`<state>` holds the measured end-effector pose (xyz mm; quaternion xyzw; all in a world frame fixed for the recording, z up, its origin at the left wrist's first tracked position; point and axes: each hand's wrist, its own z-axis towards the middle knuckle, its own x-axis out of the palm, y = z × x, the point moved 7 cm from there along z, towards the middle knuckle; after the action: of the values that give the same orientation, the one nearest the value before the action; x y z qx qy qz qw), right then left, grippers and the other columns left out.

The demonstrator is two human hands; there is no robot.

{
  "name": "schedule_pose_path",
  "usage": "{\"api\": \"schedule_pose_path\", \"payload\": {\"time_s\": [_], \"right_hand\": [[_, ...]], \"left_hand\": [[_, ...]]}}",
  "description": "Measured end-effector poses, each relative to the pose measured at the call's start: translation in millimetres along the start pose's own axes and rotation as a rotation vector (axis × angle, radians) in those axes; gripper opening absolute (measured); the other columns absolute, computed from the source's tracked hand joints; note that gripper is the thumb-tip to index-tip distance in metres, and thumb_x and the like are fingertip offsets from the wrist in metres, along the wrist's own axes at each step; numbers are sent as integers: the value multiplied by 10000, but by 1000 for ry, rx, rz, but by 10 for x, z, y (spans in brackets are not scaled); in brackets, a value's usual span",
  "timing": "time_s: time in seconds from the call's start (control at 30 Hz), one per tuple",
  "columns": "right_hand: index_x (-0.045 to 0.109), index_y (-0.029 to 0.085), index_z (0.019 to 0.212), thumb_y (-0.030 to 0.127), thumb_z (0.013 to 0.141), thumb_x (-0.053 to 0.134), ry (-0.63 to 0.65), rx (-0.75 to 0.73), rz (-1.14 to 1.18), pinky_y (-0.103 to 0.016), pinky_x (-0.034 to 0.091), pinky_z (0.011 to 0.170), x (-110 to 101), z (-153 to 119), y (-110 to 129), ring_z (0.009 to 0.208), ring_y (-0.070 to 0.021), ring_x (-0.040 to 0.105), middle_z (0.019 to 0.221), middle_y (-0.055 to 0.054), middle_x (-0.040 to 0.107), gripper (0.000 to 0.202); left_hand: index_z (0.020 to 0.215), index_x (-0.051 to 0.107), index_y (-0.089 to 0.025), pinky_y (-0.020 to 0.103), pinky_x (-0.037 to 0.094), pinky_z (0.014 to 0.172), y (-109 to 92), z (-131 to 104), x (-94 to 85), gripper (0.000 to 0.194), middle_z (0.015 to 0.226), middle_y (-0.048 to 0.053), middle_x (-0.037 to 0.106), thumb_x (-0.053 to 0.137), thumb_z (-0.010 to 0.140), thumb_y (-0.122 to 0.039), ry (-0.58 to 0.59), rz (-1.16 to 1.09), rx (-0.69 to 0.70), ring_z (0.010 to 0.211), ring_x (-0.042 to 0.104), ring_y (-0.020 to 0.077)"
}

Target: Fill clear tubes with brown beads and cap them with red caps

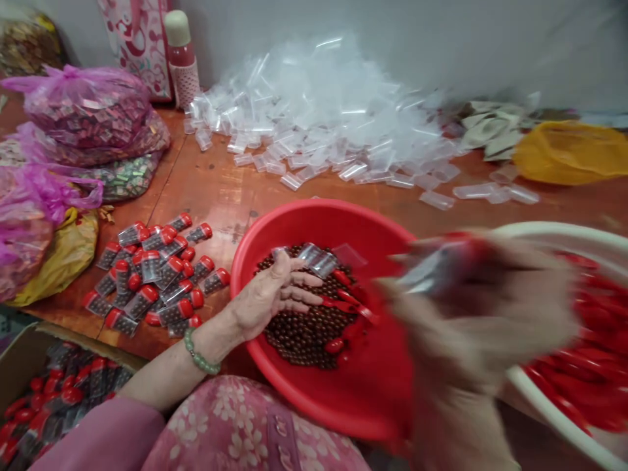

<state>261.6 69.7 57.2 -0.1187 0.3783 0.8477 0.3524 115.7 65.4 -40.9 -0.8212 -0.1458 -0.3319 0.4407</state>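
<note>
Now | left hand (273,294): fingers loosely curled around clear tubes (316,258), over dark beads (299,330) in red basin (275,239) | right hand (485,307): motion-blurred, apparently clutching a red-capped tube (441,261), grip unclear, between basin and white tub (544,230).

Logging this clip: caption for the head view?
Left hand in a round red plastic basin of dark beads; blurred right hand.
</note>
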Motion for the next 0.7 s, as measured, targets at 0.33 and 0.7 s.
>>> {"api": "schedule_pose_path", "payload": {"time_s": [0.33,0.7], "right_hand": [[245,337,1489,510,822,594,382,-270,-225,-519,529,711,471,-113,51,884,-361,645,1053,-122,619,773],[596,96,1065,421,774,682,1121,-494,-143,-451,465,872,1691,-89,938,1005,-319,612,1050,-171,668,445]], "left_hand": [[978,624,-121,268,434,813,-15,-38,-134,440,998,91,667,456,925,-524,-252,-206,87,866,615,136],[919,681,-118,375,501,785,325,-330,-10,251,953,116,698,491,824,-252,-204,-532,-48,879,622,226]]}}
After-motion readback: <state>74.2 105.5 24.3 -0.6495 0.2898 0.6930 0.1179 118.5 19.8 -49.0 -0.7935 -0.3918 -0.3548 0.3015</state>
